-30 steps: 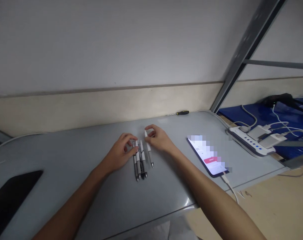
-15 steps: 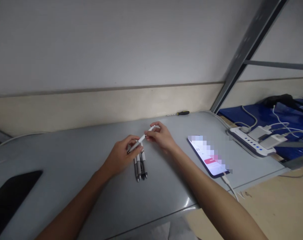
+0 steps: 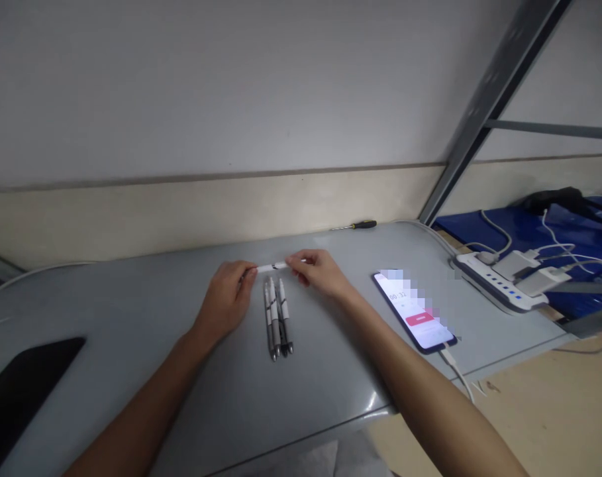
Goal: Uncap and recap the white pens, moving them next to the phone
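Holding step: left hand [image 3: 227, 297] and right hand [image 3: 321, 273], each grip closed on one pen [image 3: 267, 269], crosswise beyond the grouped pens [image 3: 284, 306]. Shifting it calls for paired control.

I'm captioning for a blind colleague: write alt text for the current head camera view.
The left hand and right hand hold a white pen crosswise, just beyond other pens on a grey table. To the right are a lit phone and a power strip; a screwdriver lies near the wall.
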A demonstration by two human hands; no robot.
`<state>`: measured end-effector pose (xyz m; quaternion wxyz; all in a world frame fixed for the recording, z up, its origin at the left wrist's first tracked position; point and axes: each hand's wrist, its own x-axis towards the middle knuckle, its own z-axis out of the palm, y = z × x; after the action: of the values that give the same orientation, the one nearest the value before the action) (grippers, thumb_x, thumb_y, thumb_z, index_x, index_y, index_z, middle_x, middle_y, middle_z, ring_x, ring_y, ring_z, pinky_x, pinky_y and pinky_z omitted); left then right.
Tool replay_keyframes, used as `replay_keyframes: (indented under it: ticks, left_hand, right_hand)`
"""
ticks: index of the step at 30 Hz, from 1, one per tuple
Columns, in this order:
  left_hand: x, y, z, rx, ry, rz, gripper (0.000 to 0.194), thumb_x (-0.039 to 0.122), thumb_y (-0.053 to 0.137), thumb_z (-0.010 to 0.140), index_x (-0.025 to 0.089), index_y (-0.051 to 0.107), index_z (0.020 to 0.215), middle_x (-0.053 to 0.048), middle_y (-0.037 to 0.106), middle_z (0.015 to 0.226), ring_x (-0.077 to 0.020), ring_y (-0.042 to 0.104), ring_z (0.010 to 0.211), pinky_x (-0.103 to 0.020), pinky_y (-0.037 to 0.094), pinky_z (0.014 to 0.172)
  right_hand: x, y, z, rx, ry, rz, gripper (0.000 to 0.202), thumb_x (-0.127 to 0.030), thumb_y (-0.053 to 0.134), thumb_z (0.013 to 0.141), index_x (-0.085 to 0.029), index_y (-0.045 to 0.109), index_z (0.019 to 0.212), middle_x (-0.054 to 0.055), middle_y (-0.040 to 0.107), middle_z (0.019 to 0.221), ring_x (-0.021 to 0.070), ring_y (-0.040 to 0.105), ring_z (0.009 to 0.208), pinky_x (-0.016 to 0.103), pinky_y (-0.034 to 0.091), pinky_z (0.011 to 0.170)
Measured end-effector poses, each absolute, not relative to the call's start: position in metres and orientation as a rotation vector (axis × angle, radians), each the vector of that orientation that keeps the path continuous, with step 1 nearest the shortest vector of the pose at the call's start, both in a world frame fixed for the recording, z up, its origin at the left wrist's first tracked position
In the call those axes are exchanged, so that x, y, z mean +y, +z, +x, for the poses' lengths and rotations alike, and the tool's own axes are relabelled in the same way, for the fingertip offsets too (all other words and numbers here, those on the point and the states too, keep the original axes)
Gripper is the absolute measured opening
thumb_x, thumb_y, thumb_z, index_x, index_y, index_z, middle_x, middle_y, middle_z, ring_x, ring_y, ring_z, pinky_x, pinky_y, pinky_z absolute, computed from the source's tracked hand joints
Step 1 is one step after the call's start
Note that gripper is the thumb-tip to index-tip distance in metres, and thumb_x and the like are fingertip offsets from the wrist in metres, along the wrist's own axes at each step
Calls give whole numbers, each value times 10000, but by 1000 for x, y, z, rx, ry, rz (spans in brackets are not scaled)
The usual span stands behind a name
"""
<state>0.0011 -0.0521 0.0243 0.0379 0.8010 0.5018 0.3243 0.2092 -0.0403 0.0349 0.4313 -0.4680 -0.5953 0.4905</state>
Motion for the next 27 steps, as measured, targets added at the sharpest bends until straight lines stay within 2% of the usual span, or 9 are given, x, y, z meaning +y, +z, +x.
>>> replay_keyframes:
  ticks: [5,11,17,22,27]
  left_hand:
    - [-51,23,0,1515,934,2579,326,337,318,991,188,584,878,-52,630,835,-221,515,813,-377,402,800]
    - [-51,23,1,1467,917,2632,309,347,336,992,180,591,937,-50,615,844,-220,513,824,-369,396,799]
    - [-53,24,1,1535,929,2704,328,344,309,988,191,577,875,-64,617,831,-241,495,813,-400,381,808]
    - [-52,22,1,1585,927,2717,314,324,309,980,204,552,822,-68,615,803,-247,478,791,-408,371,790]
    - [-54,24,3,1608,976,2669,275,260,320,944,227,474,718,-42,577,719,-228,457,723,-379,376,728]
  right_hand:
    - [-39,33,213,-1652,1085,-1253,410,-444,555,854,-166,513,555,-64,370,495,84,345,510,256,244,537]
    - [-36,29,213,-1448,1388,-1220,399,-484,557,867,-152,588,649,-65,375,505,73,276,455,254,192,468]
    - [-38,32,214,-1324,1657,-1195,425,-513,550,890,-143,627,698,-53,396,509,66,285,427,236,177,417]
    - [-41,35,212,-1291,1770,-1202,457,-494,505,927,-159,538,617,-68,346,478,56,245,409,226,145,413]
    - [-41,33,213,-1474,1599,-1095,443,-494,536,897,-180,464,592,-73,326,502,71,249,458,238,186,461]
